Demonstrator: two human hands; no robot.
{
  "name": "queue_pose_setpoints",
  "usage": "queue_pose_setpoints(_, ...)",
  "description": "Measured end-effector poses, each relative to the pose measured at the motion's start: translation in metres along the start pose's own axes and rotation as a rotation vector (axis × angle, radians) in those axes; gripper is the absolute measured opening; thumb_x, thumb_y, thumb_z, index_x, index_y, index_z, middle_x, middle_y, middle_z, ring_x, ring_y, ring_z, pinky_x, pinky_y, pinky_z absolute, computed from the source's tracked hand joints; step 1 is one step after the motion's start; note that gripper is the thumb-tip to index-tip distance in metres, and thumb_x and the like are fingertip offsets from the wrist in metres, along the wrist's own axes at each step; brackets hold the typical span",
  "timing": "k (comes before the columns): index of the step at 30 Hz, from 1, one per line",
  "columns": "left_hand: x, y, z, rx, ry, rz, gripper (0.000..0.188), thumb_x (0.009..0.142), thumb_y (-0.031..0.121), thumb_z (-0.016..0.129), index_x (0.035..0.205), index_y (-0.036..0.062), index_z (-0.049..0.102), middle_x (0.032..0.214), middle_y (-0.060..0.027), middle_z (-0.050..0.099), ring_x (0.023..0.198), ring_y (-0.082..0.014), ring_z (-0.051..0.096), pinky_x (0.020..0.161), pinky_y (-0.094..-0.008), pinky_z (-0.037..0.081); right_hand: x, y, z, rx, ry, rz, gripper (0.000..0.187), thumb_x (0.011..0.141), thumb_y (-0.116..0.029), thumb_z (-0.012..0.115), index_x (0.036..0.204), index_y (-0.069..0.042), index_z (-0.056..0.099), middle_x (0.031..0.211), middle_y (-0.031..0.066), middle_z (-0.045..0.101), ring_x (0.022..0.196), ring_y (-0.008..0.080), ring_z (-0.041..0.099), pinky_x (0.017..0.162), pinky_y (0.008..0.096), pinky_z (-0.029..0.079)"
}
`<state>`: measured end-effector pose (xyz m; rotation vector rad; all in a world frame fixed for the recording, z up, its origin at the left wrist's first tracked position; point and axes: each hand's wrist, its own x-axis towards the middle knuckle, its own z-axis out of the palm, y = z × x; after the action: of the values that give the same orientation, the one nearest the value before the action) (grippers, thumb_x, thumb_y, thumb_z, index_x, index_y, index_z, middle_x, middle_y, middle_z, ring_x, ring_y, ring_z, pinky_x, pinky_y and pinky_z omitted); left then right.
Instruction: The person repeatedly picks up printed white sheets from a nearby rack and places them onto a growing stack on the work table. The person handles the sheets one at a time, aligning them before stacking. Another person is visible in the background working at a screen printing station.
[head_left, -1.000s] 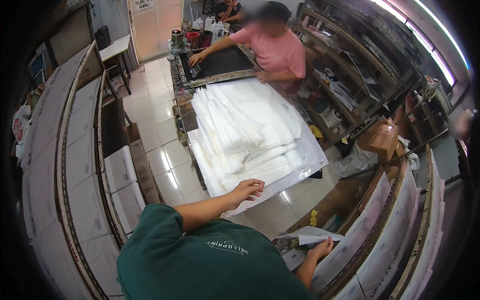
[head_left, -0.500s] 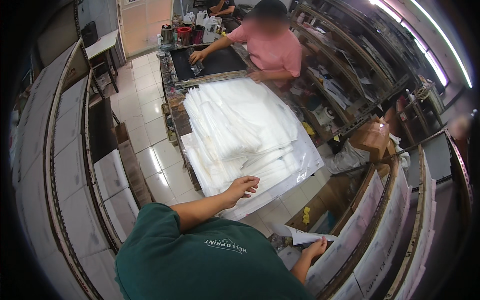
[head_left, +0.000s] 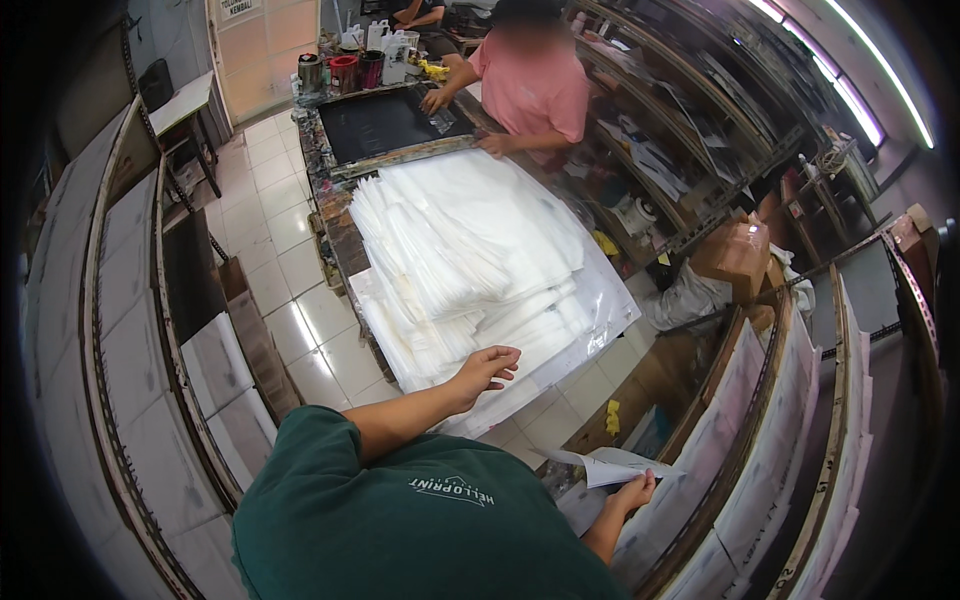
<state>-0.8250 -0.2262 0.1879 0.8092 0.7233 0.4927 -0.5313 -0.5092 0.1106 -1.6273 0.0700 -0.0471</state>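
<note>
My left hand hovers at the near edge of a tall stack of thin white sheets, its fingers loosely bent and apart, holding nothing. Low on the right, my right hand grips the edge of a thin white sheet, which is bent and sticks out to the left of the fingers. Whether that sheet is paper or a flat bag, I cannot tell. It is beside a drying rack lined with similar printed white sheets.
Across the table a co-worker in pink works at a black framed screen. Paint cans stand beyond it. Another rack of sheets runs along my left. A cardboard box sits at the right, near shelving.
The co-worker's hand has moved to the right across the black screen. My view has shifted slightly; my left hand stays near the stack, and my right hand keeps the sheet.
</note>
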Motion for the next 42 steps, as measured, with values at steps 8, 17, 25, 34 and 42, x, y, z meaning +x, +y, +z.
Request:
queue_pose_setpoints(8, 0.001, -0.005, 0.007, -0.022, -0.006, -0.011, 0.033, 0.084, 0.036, 0.058, 0.108, 0.013, 0.055, 0.093, 0.0023, 0.055, 0.082, -0.007, 0.051, 0.071, -0.0239, 0.041, 0.001, 0.0, -0.009, -0.002, 0.015, -0.027, 0.027, 0.082, 0.002, 0.043, 0.105, 0.0, 0.055, 0.092, 0.0049, 0.054, 0.077, 0.013, 0.051, 0.068, 0.0235, 0.042)
queue_pose_setpoints(17, -0.004, -0.006, 0.012, -0.043, -0.011, -0.001, 0.033, 0.084, 0.035, 0.058, 0.108, 0.0133, 0.055, 0.092, 0.0028, 0.055, 0.081, -0.0067, 0.05, 0.071, -0.0242, 0.04, -0.002, -0.001, -0.016, 0.039, 0.037, -0.008, 0.027, 0.079, 0.002, 0.044, 0.103, 0.0, 0.056, 0.09, 0.0041, 0.054, 0.077, 0.0127, 0.051, 0.068, 0.0235, 0.042)
queue_pose_setpoints(25, -0.008, -0.001, 0.011, -0.072, -0.002, 0.022, 0.03, 0.085, 0.032, 0.056, 0.108, 0.0134, 0.055, 0.092, 0.0021, 0.055, 0.08, -0.0075, 0.05, 0.071, -0.024, 0.04, -0.004, 0.004, -0.025, 0.032, 0.016, 0.004, 0.027, 0.078, 0.003, 0.045, 0.102, -0.001, 0.056, 0.086, 0.0029, 0.054, 0.072, 0.0111, 0.049, 0.063, 0.0227, 0.041)
queue_pose_setpoints(34, 0.002, 0.018, 0.009, -0.112, 0.006, 0.076, 0.028, 0.086, 0.031, 0.056, 0.108, 0.0132, 0.055, 0.092, 0.0014, 0.054, 0.082, -0.0081, 0.051, 0.071, -0.0236, 0.041, -0.015, 0.0, -0.035, 0.029, 0.054, 0.035, 0.033, 0.076, 0.003, 0.043, 0.107, 0.0, 0.054, 0.089, 0.0045, 0.053, 0.075, 0.0129, 0.051, 0.067, 0.0245, 0.042)
queue_pose_setpoints(42, 0.046, 0.061, -0.005, -0.273, 0.08, 0.212, 0.031, 0.084, 0.033, 0.059, 0.108, 0.0144, 0.052, 0.092, 0.0006, 0.053, 0.085, -0.0107, 0.05, 0.074, -0.0267, 0.041, -0.011, 0.011, -0.052, 0.006, 0.081, 0.016, 0.034, 0.076, 0.003, 0.043, 0.108, 0.002, 0.054, 0.097, 0.008, 0.054, 0.083, 0.0163, 0.053, 0.072, 0.0271, 0.043)
